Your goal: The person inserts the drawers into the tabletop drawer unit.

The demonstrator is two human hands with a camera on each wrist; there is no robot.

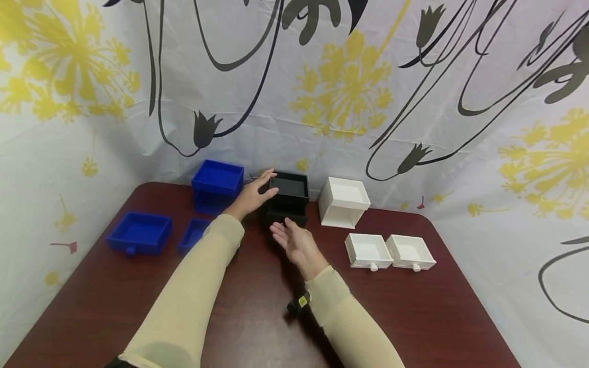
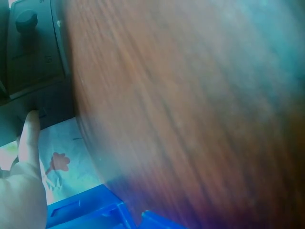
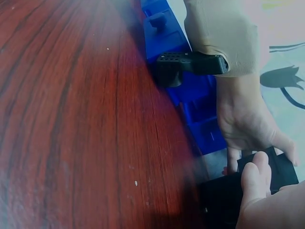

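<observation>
A small black drawer cabinet (image 1: 289, 185) stands at the back middle of the table. My left hand (image 1: 252, 197) is at its left side with thumb and fingers extended; in the left wrist view, a straight finger (image 2: 31, 131) touches the cabinet's dark side. That view also shows a black drawer front (image 2: 35, 52) with a round knob (image 2: 26, 21). Palm turned up, my right hand (image 1: 298, 244) is just in front of the cabinet, fingers straight and nothing held. From the right wrist, both hands appear around the black cabinet (image 3: 221, 195), which they partly hide.
Left of the black cabinet stands a blue cabinet (image 1: 217, 176), with one blue drawer (image 1: 139, 232) and another blue drawer (image 1: 190, 232) before it. On the right are a white cabinet (image 1: 347, 194) and two white drawers (image 1: 368, 250). A patterned cloth (image 1: 257, 117) hangs behind the table.
</observation>
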